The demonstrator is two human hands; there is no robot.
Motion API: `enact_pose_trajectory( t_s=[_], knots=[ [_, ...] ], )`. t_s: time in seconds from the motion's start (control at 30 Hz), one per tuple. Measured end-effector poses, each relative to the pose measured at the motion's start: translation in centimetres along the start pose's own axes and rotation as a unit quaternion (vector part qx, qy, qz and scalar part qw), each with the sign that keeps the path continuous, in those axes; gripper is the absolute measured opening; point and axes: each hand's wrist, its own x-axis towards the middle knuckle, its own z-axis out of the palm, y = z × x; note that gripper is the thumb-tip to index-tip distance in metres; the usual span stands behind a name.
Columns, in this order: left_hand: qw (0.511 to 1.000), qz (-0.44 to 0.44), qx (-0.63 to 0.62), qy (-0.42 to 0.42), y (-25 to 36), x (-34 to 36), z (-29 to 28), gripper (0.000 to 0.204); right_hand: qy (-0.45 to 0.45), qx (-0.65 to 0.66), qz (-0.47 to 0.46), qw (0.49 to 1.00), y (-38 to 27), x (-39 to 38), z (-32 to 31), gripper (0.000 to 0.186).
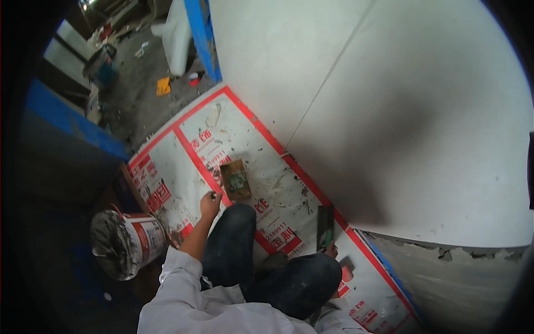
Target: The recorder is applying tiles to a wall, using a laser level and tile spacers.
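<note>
While the trowel (323,221) sits near the foot of the wall (423,111), just beyond the person's right knee (314,275), the right hand (331,250) is closed around its green handle (329,237), partly hidden by the knee. The left hand (210,205) is held ahead of the left knee (236,222), fingers bent; whether it grips the small dark spot at its fingertips, I cannot tell. Just past that hand is an open box (236,180) with greenish bits inside.

Under the box lies white sheeting (278,183) with red print and dark crumbs, edged in red tape (253,118). A reddish thing (346,273) lies near the right hand. Left of the person, a smeared bucket (142,239) tilts. Farther off, beyond the sheeting, a yellow piece (163,86) and a red roll (194,79) lie on the grey floor (139,106).
</note>
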Motion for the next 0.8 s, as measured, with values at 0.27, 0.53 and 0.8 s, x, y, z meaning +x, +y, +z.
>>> enact_pose_trajectory(
  t_s=[0.27, 0.53, 0.8],
  knots=[
    [0.999, -0.036, 0.028, -0.013, 3.0, 2.7, 5.3, 0.054, -0.049, 0.129, 0.112, 0.984, 4.0, -2.1, -1.8, 0.059],
    [0.984, -0.015, 0.077, 0.162, 4.8, 5.2, 0.9, 0.028, -0.131, -0.369, 0.017, 0.92, -4.7, -7.4, -7.1, 0.05],
    [0.955, 0.179, -0.235, -0.039, 24.6, 10.8, 16.7, 0.016, -0.145, -0.231, 0.129, 0.953, 0.9, -7.7, -8.2, 0.056]
  ],
)
